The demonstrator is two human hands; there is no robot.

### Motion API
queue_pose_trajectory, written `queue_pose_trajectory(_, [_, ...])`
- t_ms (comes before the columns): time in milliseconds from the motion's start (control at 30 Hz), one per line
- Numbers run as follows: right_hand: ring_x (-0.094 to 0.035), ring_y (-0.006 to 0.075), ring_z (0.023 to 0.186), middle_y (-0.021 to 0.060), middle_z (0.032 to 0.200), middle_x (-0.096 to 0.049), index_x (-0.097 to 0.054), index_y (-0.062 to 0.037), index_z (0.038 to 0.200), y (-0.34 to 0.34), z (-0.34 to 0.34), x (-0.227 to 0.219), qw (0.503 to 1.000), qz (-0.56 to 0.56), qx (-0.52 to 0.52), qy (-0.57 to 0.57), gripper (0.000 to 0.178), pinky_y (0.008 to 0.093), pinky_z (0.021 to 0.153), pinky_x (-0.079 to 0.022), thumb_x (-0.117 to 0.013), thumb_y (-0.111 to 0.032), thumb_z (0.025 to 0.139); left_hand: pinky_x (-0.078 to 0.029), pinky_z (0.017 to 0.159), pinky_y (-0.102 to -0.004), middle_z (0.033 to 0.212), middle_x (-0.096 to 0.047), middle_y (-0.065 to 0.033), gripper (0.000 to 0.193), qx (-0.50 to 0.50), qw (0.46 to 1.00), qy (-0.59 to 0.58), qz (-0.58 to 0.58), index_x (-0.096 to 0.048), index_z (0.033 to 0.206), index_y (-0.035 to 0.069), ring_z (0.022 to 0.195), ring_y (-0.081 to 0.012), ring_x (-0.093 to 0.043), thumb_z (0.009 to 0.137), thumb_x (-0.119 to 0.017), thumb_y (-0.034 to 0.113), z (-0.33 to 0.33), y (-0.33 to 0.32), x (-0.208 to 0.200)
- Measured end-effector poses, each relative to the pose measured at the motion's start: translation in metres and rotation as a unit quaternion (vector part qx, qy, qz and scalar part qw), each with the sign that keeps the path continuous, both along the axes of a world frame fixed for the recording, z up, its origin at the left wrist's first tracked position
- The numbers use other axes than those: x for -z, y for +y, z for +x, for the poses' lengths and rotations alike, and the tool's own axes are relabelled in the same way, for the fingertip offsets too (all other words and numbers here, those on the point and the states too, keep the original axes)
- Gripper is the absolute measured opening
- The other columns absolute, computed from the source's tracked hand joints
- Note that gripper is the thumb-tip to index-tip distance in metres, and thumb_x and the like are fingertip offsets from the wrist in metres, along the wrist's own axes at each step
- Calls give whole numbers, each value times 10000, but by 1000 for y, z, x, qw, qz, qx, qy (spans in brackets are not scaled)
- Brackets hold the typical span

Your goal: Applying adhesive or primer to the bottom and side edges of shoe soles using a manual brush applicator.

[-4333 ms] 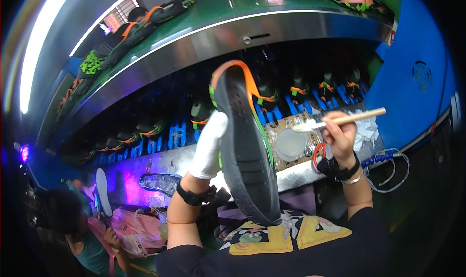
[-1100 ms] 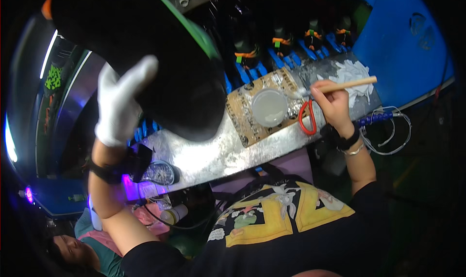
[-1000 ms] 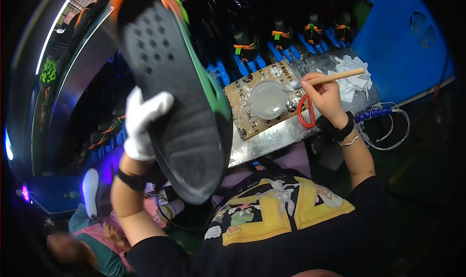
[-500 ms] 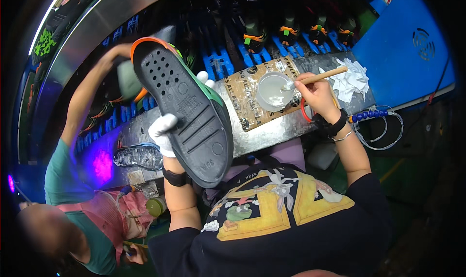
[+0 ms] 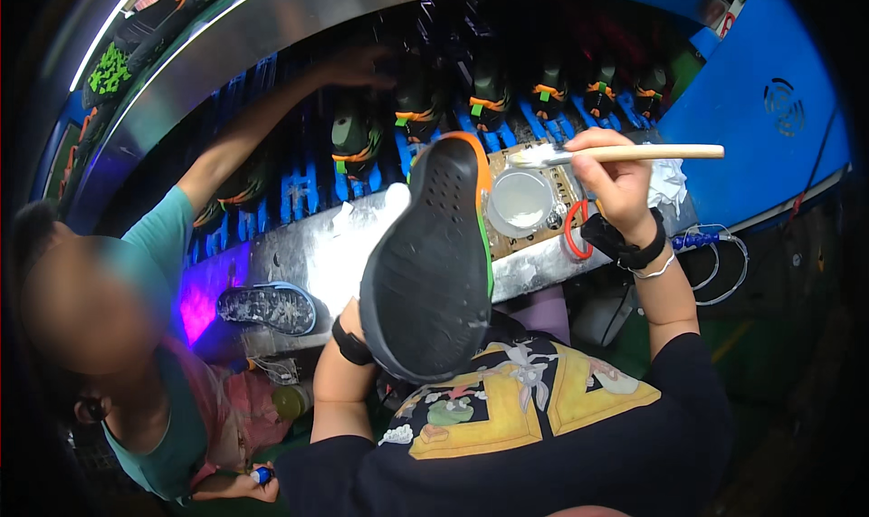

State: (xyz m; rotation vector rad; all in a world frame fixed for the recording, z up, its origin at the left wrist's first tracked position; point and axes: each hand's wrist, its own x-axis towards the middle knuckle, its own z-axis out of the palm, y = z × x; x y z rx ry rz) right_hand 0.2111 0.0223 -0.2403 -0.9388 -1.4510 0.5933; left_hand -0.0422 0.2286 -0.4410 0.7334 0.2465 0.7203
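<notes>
A black shoe sole [image 5: 430,272] with an orange toe edge and green along one side stands tilted up in front of me. My left hand [image 5: 396,202], in a white glove, grips it from behind; most of the fingers are hidden by the sole. Small holes dot the sole's toe end. In my bare right hand [image 5: 614,177] is a brush [image 5: 670,151] with a pale wooden handle, held level. Its whitish bristles are over the rim of a clear round tub [image 5: 520,202] holding a cloudy liquid.
Under the tub lies brown cardboard [image 5: 563,186], with a red loop [image 5: 577,230] beside it. Crumpled white paper [image 5: 668,184] sits to the right. Another sole [image 5: 267,309] rests at left. Shoes [image 5: 355,141] stand on blue racks behind; a co-worker's arm [image 5: 262,123] reaches there.
The sole has moved right and turned more upright. My right hand has lifted the brush from inside the tub to above its rim. The co-worker's arm reaches farther right.
</notes>
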Motion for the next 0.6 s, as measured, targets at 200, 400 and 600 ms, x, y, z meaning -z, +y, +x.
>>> queue_pose_trajectory(200, [-466, 30, 581, 16, 726, -560, -595, 1, 820, 13, 7, 13, 997, -41, 10, -68, 74, 162, 483, -346, -603, -19, 749, -451, 811, -291, 1053, -550, -83, 434, 6, 1000, 14, 3, -478, 1143, 24, 898, -170, -557, 844, -490, 339, 38, -46, -22])
queue_pose_trajectory(400, [-511, 115, 567, 68, 714, -574, -590, 6, 778, 21, 2, 11, 985, 45, 26, -163, 55, 213, 479, -382, -601, 1, 724, -453, 811, -291, 1065, -544, -91, 419, -26, 999, 29, 39, -475, 1144, 17, 907, -175, -556, 845, -490, 312, 15, -95, -49])
queue_pose_trajectory(600, [-502, 131, 544, 60, 686, -566, -580, -1, 751, 25, -15, -2, 976, 97, -30, -192, 39, 231, 471, -380, -600, 9, 719, -455, 811, -291, 1077, -538, -99, 406, -49, 997, 49, 46, -472, 1145, 10, 916, -181, -554, 846, -490, 285, 22, -129, -80])
